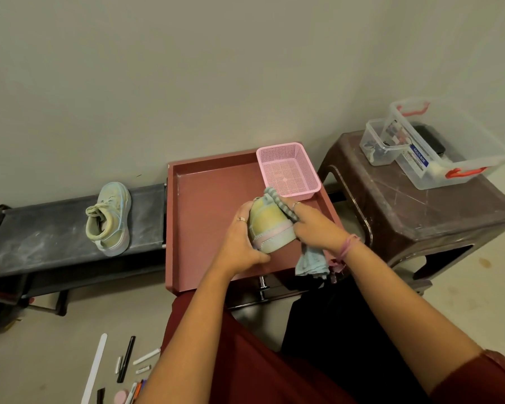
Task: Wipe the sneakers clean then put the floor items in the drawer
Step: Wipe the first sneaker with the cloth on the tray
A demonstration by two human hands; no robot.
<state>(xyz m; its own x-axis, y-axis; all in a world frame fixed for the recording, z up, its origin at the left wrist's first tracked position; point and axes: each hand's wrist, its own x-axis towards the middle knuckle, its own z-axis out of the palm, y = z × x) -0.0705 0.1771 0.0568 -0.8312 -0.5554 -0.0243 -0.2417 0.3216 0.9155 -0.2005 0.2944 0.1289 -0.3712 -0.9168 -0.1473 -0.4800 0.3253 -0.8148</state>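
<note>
Head view: left hand (242, 243) clasps the sneaker (270, 228) by its heel, right hand (315, 228) pinching the cloth (309, 258) against it; light, soft-sided, best held at the firm sole.

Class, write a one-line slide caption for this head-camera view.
Left hand steadies a pastel sneaker over the open red drawer while the right hand wipes it with a cloth.

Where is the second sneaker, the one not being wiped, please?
In the head view, the second sneaker lies at left on the dark shoe rack, beside the red tray.
</note>
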